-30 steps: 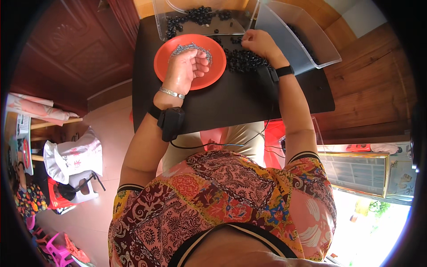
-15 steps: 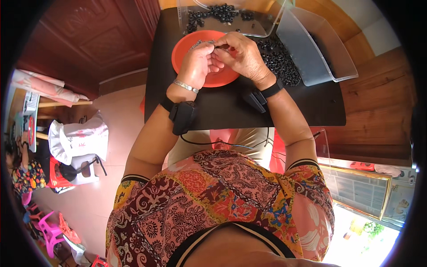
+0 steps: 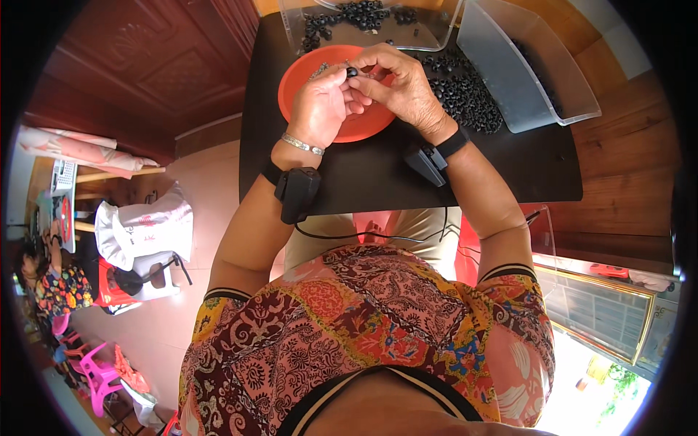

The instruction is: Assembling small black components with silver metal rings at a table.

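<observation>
On a black tabletop [image 3: 509, 178], a translucent plastic bin [image 3: 502, 73] stands right of a round red plate [image 3: 356, 132], with a heap of glossy black pieces [image 3: 469, 102] between them. Above the plate, the half-curled left hand [image 3: 320, 109] and pinching right hand [image 3: 407, 91] hold one small black piece [image 3: 352, 73] at their meeting fingertips.

Plate [image 3: 356, 132] on tbl [image 3: 363, 178], L of pcs pile [image 3: 469, 98].

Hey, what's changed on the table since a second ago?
The right hand moved left from the black pile to meet the left hand over the red plate; it now holds a small black piece there. The left hand stayed over the plate; the clear bins stayed put.
</observation>
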Demonstrator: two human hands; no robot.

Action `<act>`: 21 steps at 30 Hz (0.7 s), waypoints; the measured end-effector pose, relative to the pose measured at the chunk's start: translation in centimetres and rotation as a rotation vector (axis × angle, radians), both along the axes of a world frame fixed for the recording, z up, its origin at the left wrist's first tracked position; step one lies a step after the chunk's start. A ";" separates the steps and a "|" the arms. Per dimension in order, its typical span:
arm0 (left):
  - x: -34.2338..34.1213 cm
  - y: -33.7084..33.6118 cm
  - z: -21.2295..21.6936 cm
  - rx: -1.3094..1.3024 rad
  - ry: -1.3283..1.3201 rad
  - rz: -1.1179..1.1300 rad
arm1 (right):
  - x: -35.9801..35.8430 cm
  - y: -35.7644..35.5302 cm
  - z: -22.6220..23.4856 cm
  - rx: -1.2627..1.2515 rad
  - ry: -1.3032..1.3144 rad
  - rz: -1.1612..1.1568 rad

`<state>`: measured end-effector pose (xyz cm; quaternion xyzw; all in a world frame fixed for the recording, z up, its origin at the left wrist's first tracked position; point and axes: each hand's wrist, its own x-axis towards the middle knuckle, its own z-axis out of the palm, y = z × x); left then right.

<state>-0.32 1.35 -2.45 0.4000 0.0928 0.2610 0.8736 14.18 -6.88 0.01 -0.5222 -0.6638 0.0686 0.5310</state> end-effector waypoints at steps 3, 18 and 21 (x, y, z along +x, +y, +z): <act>-0.1 -0.1 0.1 -0.004 0.003 0.001 | 0.0 0.0 -0.2 -0.037 0.015 -0.001; -0.2 -0.2 0.3 0.035 0.023 0.017 | 0.1 0.0 -0.5 -0.011 0.112 0.087; -0.3 0.1 0.3 0.040 0.027 0.015 | 0.1 -0.2 -0.3 -0.054 0.085 0.079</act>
